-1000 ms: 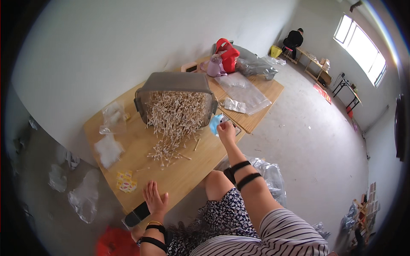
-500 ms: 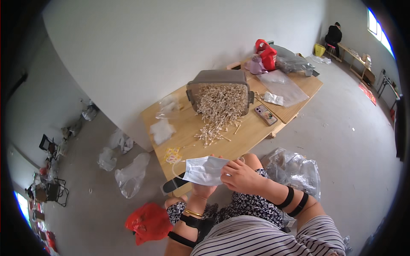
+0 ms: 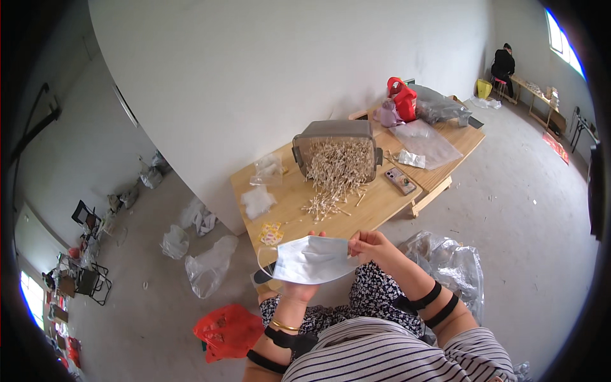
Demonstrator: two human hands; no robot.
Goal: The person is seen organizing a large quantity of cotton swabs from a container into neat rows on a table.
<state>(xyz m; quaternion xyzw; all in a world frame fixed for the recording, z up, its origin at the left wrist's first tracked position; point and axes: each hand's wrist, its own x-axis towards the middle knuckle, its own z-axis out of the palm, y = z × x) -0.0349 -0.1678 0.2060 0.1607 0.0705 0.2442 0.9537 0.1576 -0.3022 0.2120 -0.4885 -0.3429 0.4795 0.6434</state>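
Note:
A pale blue-white face mask (image 3: 312, 260) is held up over my lap at the near edge of the table, one ear loop hanging out at its left end. My left hand (image 3: 299, 292) supports it from behind; most of its fingers are hidden, with a few tips showing over the top edge. Between thumb and fingers, my right hand (image 3: 371, 246) pinches the mask's right end. Beyond it, a grey plastic bin (image 3: 335, 129) lies on its side, and a heap of cotton swabs (image 3: 337, 167) spills from it onto the wooden table (image 3: 375, 209).
A patterned phone (image 3: 400, 181) and a clear plastic sheet (image 3: 428, 143) lie to the right, with a red bag (image 3: 402, 100) behind. Yellow packets (image 3: 271, 233) sit at the left. Plastic bags (image 3: 211, 264) and a red bag on the floor surround the table. Another person (image 3: 503, 62) sits far off.
The mask is spread wider and faces up more. My right hand has shifted a little right, to the mask's end. The whole view has tilted slightly.

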